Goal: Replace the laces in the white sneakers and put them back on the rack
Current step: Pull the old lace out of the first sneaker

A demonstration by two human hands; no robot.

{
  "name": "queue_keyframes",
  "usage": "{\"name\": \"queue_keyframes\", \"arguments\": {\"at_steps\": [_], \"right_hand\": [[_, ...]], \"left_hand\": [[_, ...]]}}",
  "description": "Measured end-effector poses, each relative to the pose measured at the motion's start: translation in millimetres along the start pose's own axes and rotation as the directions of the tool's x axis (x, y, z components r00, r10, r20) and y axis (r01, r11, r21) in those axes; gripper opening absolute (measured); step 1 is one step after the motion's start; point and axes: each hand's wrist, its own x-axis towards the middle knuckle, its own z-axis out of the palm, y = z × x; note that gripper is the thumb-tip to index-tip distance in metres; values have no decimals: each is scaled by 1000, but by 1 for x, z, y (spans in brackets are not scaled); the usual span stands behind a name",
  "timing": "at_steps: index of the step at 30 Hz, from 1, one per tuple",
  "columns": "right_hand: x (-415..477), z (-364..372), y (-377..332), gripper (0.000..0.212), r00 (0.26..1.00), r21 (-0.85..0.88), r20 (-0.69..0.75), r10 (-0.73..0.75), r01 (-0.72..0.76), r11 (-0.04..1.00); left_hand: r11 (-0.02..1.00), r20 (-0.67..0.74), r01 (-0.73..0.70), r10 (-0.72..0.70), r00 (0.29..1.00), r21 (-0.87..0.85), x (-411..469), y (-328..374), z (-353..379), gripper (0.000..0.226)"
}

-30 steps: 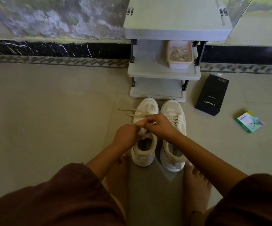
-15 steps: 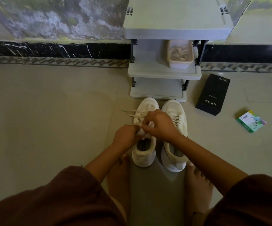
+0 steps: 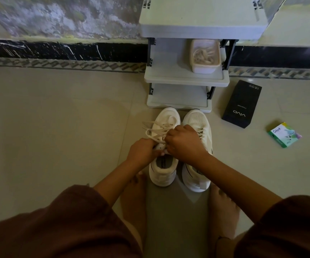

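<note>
Left hand [image 3: 143, 151] and right hand [image 3: 185, 144] both pinch the cream flat lace [image 3: 156, 130] over the left-side white mesh sneaker [image 3: 161, 176]. Best approach, likely: pull ends evenly, lace flat, untwisted.

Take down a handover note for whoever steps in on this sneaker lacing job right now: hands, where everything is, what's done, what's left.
Hands: left hand and right hand both grip the lace over the left-side sneaker, fingers curled.
Things: both sneakers stand on the floor in front of the rack. The right-side sneaker shows lacing. A tub of laces sits on the rack's middle shelf.
Done: lace partly threaded, loose loops lying out to the left.
Left: finish lacing this sneaker, check the other, set both on the rack.
</note>
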Motion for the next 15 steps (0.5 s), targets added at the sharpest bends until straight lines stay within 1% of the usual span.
{"name": "queue_keyframes", "arguments": {"at_steps": [2,3,4,5,6,7,8,9,10,11,12,13,14,15], "right_hand": [[3,2,-5,24,1000,-44,26,-4,5,999],[4,0,-5,22,999,28,18,33,-33,999],[4,-3,-5,19,992,215,6,125,-123,969],[4,-8,-3,15,974,482,37,222,-212,850],[4,-12,0,10,958,724,96,271,-254,641],[5,-16,2,6,949,857,115,294,-244,454],[5,-19,2,4,940,910,116,322,-231,345],[4,-20,2,3,930,932,129,345,-233,279],[3,-19,1,3,919,931,162,360,-263,252],[2,-18,0,8,911,915,203,359,-307,261],[1,-13,0,18,909,866,239,342,-359,349],[-1,-7,1,30,912,755,257,320,-396,523],[-4,-2,0,39,920,579,258,293,-391,716],[-7,0,0,42,934,406,228,275,-348,845]], "left_hand": [[1000,-2,-4,4,1000,-1,-1,0,0,39],[1000,-1,-5,5,1000,1,-1,0,-1,40],[1000,2,-5,5,1000,6,-1,0,-2,41],[1000,6,-4,4,1000,14,-1,-2,-2,41],[1000,10,-3,3,1000,22,-1,-3,-2,42],[1000,12,-2,2,1000,23,-1,-4,-3,42],[1000,12,-2,2,1000,20,-1,-5,-2,42],[1000,10,-5,5,1000,18,-1,-5,-3,43],[1000,9,-10,10,1000,19,-1,-5,-2,44],[1000,8,-15,15,1000,21,-1,-4,-2,45],[1000,8,-14,14,1000,20,0,-4,-2,45],[1000,8,-7,7,1000,11,0,-4,-3,46],[1000,8,3,-3,1000,-4,0,-4,-3,46],[1000,6,10,-10,1000,-14,-1,-4,-3,47]]}}
